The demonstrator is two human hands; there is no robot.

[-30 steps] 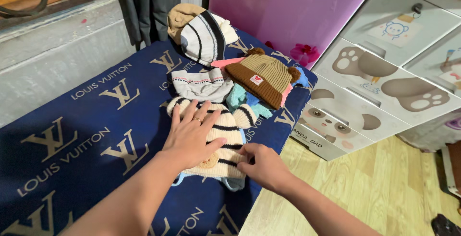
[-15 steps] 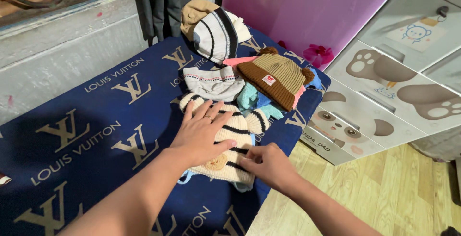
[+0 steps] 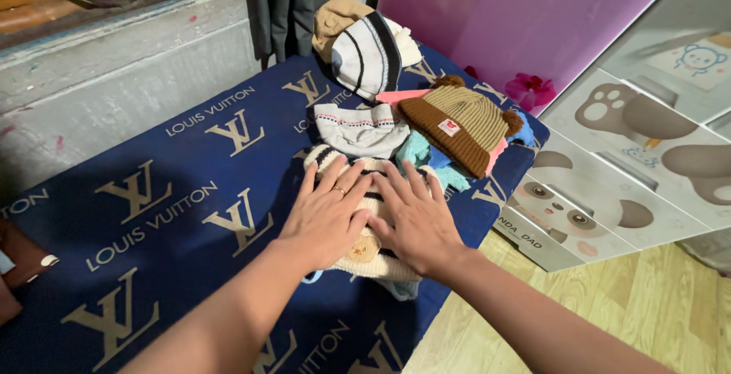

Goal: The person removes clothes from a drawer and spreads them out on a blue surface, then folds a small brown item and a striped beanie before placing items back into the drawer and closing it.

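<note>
A cream knitted baby hat with black stripes (image 3: 365, 248) lies flat on a dark blue patterned cover (image 3: 175, 214). My left hand (image 3: 326, 210), with a ring on one finger, presses flat on its left half. Beside it, my right hand (image 3: 415, 218) lies flat on the right half, fingers spread. Both palms rest on the hat and neither grips it. Just beyond the fingertips lie a grey folded hat (image 3: 358, 126) and a tan and brown ribbed hat with pompoms (image 3: 461, 119).
A white and black striped hat (image 3: 365, 54) leans on a beige one at the back. Turquoise and pink cloth (image 3: 422, 157) peeks out under the brown hat. A drawer unit with paw and panda pictures (image 3: 609, 161) stands right, wooden floor (image 3: 647, 313) below.
My right hand moved from the hat's lower right edge up onto the hat and now lies flat beside the left hand. The view has shifted leftwards.
</note>
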